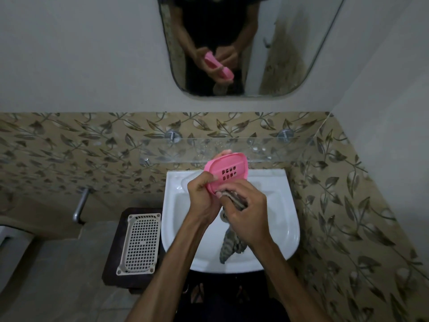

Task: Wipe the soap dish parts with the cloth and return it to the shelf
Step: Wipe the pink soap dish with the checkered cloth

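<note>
Head view: the person stands at a white sink [287, 231] and holds both hands over the bowl. The left hand [202, 194] grips a pink dish [226, 171] by its lower left edge, thumb curled over the rim and fingertips showing past the far rim at 12 o'clock. The dish is tilted up toward the camera, and two rows of small slots show in its middle. It hangs above the back of the sink, just in front of the glass shelf [267, 149], not resting on it.

The right hand [246, 212] is curled round a bunched striped cloth [232, 247] and presses it against the dish's near edge at 5 o'clock. The cloth's loose end hangs down from the hand into the bowl toward 6 o'clock.

At 9 o'clock of the sink, a white grid tray [141, 242] lies on a dark stool [113, 259]. Further toward 9 o'clock a metal bar [80, 205] sticks out from the leaf-patterned tiles [69, 145].

The shelf is fixed to the tiles by metal studs. At 12 o'clock a mirror [290, 54] hangs on the wall; in it the hands and the pink dish are reflected.
</note>
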{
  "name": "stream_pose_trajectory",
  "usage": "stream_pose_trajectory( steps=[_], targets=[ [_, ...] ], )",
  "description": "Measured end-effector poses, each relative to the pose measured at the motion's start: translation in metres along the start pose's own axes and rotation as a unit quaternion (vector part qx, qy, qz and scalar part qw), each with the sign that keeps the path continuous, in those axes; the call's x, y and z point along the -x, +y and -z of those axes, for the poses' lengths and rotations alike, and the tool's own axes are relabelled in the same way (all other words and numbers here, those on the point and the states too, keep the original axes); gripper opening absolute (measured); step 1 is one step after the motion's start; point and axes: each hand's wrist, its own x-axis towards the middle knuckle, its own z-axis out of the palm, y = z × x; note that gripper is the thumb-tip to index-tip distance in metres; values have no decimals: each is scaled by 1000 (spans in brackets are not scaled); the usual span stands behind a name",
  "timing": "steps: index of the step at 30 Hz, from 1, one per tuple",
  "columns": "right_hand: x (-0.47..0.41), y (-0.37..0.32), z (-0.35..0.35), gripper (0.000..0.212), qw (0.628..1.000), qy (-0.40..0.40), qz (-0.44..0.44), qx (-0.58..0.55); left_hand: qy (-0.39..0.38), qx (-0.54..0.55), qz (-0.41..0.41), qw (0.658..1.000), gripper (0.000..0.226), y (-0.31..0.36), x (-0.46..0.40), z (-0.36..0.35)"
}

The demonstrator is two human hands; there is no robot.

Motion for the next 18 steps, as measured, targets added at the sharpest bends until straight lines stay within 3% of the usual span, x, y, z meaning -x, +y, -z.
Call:
stream_pose_trajectory(
  steps=[3, 9, 14, 18],
  targets=[
    [8, 1, -1, 16, 999, -22, 44, 15, 19, -23, 9, 1000, 81, 0, 3, -1],
    [17, 16, 1, 25, 990, -14, 110, 88, 51, -38, 64, 996, 104, 1, 7, -4],
    [3, 23, 25, 23, 963, -52, 212, 158, -23, -78, 122, 989, 76, 16, 7, 3],
    [-12, 25, 47, 32, 936, -135, 257, 198, -49, -69, 170, 982, 74, 31, 1, 12]
  ],
)
